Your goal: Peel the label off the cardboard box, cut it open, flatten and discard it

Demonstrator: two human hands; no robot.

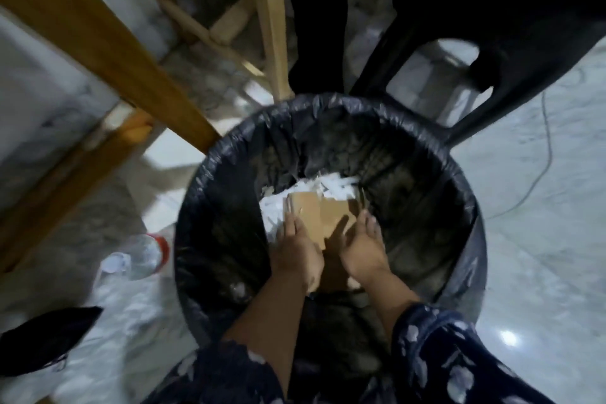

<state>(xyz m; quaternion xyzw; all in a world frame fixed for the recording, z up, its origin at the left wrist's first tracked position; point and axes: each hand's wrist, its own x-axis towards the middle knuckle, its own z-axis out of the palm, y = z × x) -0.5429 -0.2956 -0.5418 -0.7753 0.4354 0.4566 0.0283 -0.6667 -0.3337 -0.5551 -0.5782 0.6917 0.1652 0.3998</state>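
1. Flattened cardboard box (319, 215) down inside bin (472, 216), lying on white paper scraps (328, 184), near the bottom of the black liner (229, 157).
2. Left hand (296, 252) on the near-left edge of the cardboard, fingers fairly straight, pressing or resting; curl round the edge not clear, frame blurred.
3. Right hand (360, 248) at the near-right corner, fingers extended and relaxed, touching or just off the card. No firm grip seen on either side.
4. Stage judged: discard step, nearly done; release and withdrawal left.
5. Risk: cardboard springing back up if folds not pressed flat, ending tilted against the liner wall instead of lying down.
6. Risk: stiff card corner catching the thin liner on a harder push, tearing it or dragging the liner rim down into the bin.
7. Risk: sleeves (442, 348) brushing the liner rim on the way out, pulling it loose.
8. Risk: paper cut from raw card edge under the left palm.
9. Room: open straight up through the bin mouth; both forearms enter over the near rim, so best exit is back toward the body.
10. Edges: wooden leg (108, 43) just beside the left-far rim, black chair (459, 43) at the far rim; tight there.
11. Floor left of bin cluttered: plastic bottle (147, 256), white plastic sheet (108, 321), dark object (42, 341). Right floor (541, 256) open apart from a thin cable (546, 141).
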